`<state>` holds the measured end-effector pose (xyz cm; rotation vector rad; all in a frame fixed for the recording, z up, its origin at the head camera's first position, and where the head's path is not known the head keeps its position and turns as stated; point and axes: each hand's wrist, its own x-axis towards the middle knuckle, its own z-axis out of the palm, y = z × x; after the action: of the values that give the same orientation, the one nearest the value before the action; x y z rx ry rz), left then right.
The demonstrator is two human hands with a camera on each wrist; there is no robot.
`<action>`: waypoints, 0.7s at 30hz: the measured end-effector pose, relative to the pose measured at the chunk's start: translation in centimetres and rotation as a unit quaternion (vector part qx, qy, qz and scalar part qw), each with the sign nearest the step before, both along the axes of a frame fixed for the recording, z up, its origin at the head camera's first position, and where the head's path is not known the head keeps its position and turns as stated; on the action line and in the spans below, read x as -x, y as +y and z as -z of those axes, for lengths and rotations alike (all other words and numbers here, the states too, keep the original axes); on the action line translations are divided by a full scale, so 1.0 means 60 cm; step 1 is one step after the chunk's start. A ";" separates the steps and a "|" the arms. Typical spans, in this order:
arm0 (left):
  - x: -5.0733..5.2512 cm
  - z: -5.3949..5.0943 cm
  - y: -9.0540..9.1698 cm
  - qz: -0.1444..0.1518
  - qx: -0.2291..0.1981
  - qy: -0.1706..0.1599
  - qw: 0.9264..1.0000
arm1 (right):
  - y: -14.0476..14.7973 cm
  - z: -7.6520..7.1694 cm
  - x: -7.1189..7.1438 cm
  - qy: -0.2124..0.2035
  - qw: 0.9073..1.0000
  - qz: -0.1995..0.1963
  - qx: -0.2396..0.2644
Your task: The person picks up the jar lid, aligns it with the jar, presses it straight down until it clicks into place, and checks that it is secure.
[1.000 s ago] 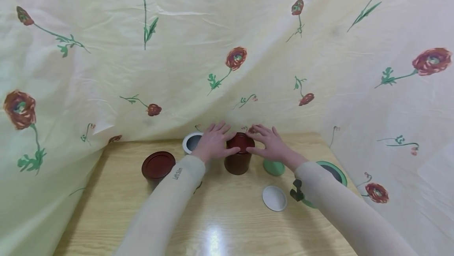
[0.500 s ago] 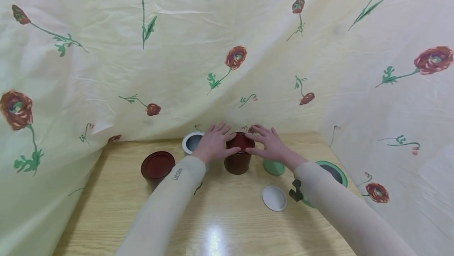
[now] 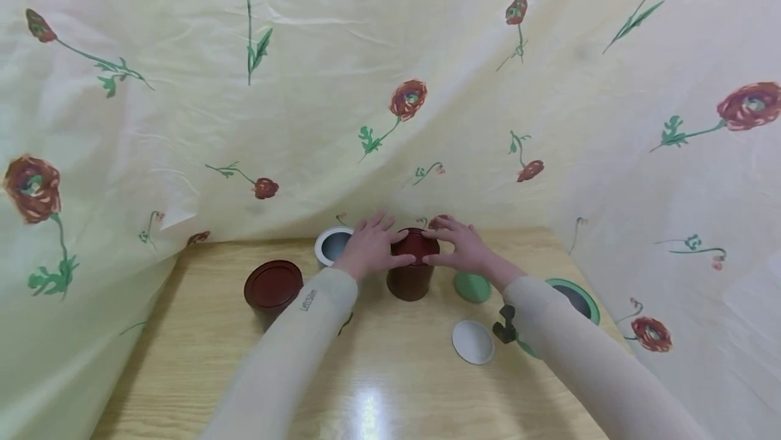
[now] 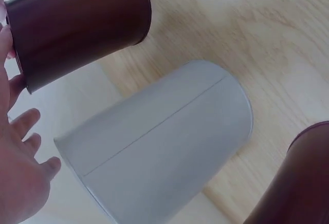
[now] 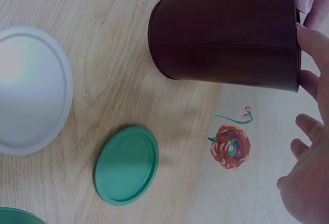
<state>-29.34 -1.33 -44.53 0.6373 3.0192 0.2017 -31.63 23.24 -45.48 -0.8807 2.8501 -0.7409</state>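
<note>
A dark brown round canister [image 3: 409, 281] stands upright at the table's back middle, its dark red lid [image 3: 416, 245] on top. From the left, my left hand [image 3: 371, 245] has its thumb and index finger at the lid's rim, the other fingers spread outward. My right hand [image 3: 465, 250] does likewise from the right. In the right wrist view, fingertips meet the canister's top edge [image 5: 297, 54]. Close by my left hand stands an open white canister [image 3: 334, 245], partly hidden by it. Below my right hand lies a green lid [image 3: 472, 287], and nearer lies a white lid [image 3: 473, 342].
A second brown canister [image 3: 272, 284], lidded, stands to the left, partly behind my left sleeve. An open green canister [image 3: 576, 299] sits at the right, mostly covered by my right sleeve. Floral cloth [image 3: 317, 121] hangs behind the wooden table [image 3: 390, 386] and along its sides.
Both hands stay at the brown canister's top, with only slight shifts of the right fingers along the rim. The canister and loose lids keep their places.
</note>
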 end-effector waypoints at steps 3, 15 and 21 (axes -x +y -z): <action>-0.004 0.003 0.001 -0.014 -0.006 -0.010 1.000 | -0.003 0.003 0.002 -0.009 1.000 0.004 0.008; -0.010 -0.007 0.006 -0.029 0.000 -0.012 1.000 | -0.006 -0.006 -0.004 0.005 1.000 0.010 -0.002; -0.010 -0.006 0.006 -0.028 0.006 -0.006 1.000 | -0.007 -0.007 -0.008 0.021 1.000 0.006 -0.006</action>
<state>-28.74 -0.96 -44.15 0.5495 3.0257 0.1883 -31.18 22.83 -45.03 -0.8872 2.8955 -0.7160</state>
